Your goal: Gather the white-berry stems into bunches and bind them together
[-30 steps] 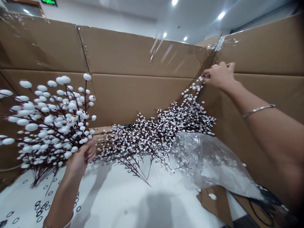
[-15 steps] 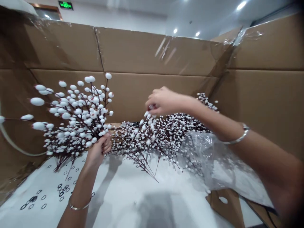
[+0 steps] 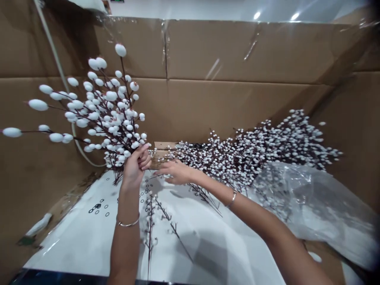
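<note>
My left hand (image 3: 137, 164) is closed around the stems of a bunch of artificial berry branches (image 3: 109, 114). Its dark stems carry white oval berries and fan up and to the left. To the right of that fist, my right hand (image 3: 175, 172) hovers low over the table, fingers stretched out and apart. A thin dark stem shows near its fingertips, but I cannot tell whether they touch. On the table below the hands lie two single berry branches, one nearly straight (image 3: 151, 225) and one slanted (image 3: 175, 229).
A large heap of berry branches (image 3: 237, 154) runs along the back to the right. Clear plastic wrapping (image 3: 308, 198) covers its near right side. Small dark rings (image 3: 96, 208) are scattered on the white table (image 3: 71, 241). Cardboard walls (image 3: 237, 51) enclose the back and sides.
My right hand has come down leftward from above the heap, and the branch it held has left its fingers. Two single branches now lie on the table. My view has turned left.
</note>
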### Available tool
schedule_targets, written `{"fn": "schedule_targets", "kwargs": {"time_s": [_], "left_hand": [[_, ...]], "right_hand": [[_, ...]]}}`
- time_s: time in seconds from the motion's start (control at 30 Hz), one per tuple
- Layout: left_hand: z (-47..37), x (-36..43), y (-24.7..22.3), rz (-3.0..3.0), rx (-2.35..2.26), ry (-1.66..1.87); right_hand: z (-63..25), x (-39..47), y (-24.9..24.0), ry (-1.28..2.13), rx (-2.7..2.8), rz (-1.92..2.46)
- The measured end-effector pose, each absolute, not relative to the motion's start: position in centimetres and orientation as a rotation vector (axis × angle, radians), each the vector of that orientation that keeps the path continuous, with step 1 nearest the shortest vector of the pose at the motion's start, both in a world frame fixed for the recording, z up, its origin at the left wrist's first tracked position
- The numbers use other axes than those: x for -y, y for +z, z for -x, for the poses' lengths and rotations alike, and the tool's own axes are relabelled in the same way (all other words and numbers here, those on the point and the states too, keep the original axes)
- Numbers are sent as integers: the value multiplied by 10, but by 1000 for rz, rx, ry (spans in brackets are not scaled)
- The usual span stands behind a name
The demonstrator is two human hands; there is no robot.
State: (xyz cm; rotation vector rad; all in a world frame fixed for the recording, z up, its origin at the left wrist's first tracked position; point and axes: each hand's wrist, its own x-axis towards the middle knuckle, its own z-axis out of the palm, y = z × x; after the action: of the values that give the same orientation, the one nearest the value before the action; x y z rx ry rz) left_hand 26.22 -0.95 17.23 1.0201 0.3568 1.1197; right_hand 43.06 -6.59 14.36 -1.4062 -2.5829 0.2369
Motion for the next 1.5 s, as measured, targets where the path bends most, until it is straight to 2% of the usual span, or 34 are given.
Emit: {"fn": "schedule_targets", "kwargs": {"time_s": [0.13,0.27,0.4,0.5,0.63,0.87,1.03,1.23,1.5], "left_hand": [[-251,4,173,-1082,-331,1165],[-245,0,174,-1083,-340,1206],[-243,2,176,-1087,-349,1210],[-242,5,177,-1094,-342,1230],[-242,7,177,-1101,-328,1234],[-254,0,171,-1086,-391,1190],[-267,-16,154,-1103,-610,1228],[-288,-21,138,-1173,-733,1138],[-297,-11,140,-1155,-665,1091]], "right_hand": [[-430,99,125,396,2198,1680],[-395,138,76,707,2133,1983],[-349,146,29,723,2119,2188],[-337,138,14,688,2042,2219],[-358,132,18,666,1893,2182],[-411,131,47,428,1615,2064],[-435,128,68,411,1435,1824],[-436,124,87,475,1216,1495],[-426,112,90,436,1085,1395]]}}
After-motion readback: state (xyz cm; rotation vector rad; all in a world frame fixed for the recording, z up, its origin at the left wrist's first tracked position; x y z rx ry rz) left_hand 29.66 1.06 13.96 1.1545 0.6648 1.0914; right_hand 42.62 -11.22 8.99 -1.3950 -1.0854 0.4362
